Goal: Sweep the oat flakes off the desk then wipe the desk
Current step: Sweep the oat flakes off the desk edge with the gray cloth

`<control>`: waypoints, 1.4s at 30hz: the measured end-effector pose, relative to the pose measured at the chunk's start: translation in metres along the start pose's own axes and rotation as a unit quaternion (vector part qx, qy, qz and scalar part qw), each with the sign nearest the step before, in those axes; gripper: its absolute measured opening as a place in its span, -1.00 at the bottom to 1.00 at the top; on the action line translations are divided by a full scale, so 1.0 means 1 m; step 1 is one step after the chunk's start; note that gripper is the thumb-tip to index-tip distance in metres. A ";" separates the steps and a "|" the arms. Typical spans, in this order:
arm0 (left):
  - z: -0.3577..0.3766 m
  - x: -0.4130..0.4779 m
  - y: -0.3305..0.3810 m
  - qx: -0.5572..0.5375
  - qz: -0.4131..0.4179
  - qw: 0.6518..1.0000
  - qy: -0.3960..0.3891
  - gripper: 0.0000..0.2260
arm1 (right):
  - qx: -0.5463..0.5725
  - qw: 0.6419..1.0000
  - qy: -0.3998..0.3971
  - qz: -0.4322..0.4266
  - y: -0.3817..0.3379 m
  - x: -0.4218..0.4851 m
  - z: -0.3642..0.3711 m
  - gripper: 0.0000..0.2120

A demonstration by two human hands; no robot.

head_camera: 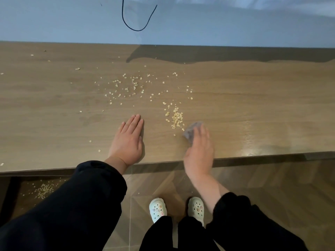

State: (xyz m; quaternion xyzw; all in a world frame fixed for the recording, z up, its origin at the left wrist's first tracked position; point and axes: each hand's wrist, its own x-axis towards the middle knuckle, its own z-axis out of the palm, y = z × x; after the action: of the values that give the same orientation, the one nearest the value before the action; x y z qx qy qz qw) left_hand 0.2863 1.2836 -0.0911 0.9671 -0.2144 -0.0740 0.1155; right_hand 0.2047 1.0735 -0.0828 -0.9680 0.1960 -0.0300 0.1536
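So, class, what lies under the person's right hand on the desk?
A grey cloth pokes out from under the right hand, beside a pile of oat flakes. The hand covers the rest of the cloth, so any flakes beneath cannot be seen.

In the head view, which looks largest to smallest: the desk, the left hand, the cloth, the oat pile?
1. desk
2. left hand
3. cloth and oat pile: they look alike, and the right hand hides part of the cloth, so I do not rank them.
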 end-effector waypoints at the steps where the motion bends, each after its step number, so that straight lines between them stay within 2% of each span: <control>1: 0.000 0.000 0.000 0.001 0.000 1.000 0.001 -0.38 | -0.006 0.999 -0.023 -0.036 -0.006 -0.005 0.002 -0.29; 4: 0.000 -0.001 0.000 -0.004 -0.003 1.000 0.005 -0.37 | -0.022 0.997 -0.056 -0.057 0.009 0.003 -0.005 -0.25; 8: -0.002 -0.001 0.002 -0.017 -0.011 1.000 0.011 -0.37 | 0.008 0.999 -0.004 0.054 0.055 0.031 -0.022 -0.34; 12: -0.001 -0.001 0.003 0.008 -0.013 1.000 -0.003 -0.33 | -0.010 0.994 0.028 0.101 0.054 0.043 -0.020 -0.42; 14: 0.000 -0.001 0.004 0.029 -0.013 0.999 -0.014 -0.32 | -0.036 0.997 0.016 0.060 0.036 0.036 -0.012 -0.40; 18: 0.000 0.000 0.002 0.039 -0.021 0.999 -0.018 -0.30 | -0.075 0.988 -0.077 -0.110 0.033 0.031 -0.015 -0.36; 20: 0.000 0.000 0.005 0.028 -0.037 0.999 -0.015 -0.32 | -0.098 0.983 -0.079 -0.134 0.054 0.045 -0.025 -0.34; 24: 0.000 0.008 0.018 -0.003 -0.119 0.993 -0.013 -0.48 | -0.070 0.997 -0.031 -0.029 0.088 0.085 -0.033 -0.36; 27: 0.002 0.014 0.024 -0.018 -0.183 0.983 -0.009 -0.47 | -0.016 0.999 0.015 0.040 0.079 0.118 -0.026 -0.41; 30: 0.005 0.016 0.029 -0.001 -0.206 0.979 0.004 -0.44 | 0.011 0.998 0.028 0.052 0.054 0.151 -0.017 -0.42; 33: 0.006 0.017 0.032 0.008 -0.220 0.975 0.019 -0.41 | 0.012 0.999 0.022 0.021 0.030 0.173 -0.007 -0.39; 37: 0.009 0.016 0.031 0.021 -0.232 0.972 0.023 -0.38 | -0.008 0.984 -0.030 -0.177 0.027 0.160 -0.004 -0.38; 39: 0.011 0.017 0.031 0.020 -0.236 0.971 0.029 -0.36 | -0.005 0.969 -0.054 -0.240 0.047 0.164 -0.011 -0.39; 40: 0.011 0.017 0.031 0.018 -0.236 0.971 0.031 -0.35 | 0.002 0.971 -0.053 -0.233 0.058 0.174 -0.014 -0.39; 42: 0.010 0.017 0.032 0.016 -0.234 0.971 0.036 -0.35 | 0.031 0.987 -0.022 -0.158 0.073 0.205 -0.015 -0.40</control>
State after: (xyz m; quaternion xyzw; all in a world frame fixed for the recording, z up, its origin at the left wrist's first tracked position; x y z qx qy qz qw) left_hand 0.2866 1.2462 -0.0942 0.9941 0.0215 -0.0607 0.0873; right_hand 0.3647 0.9252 -0.0914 -0.9821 0.0362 -0.0381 0.1809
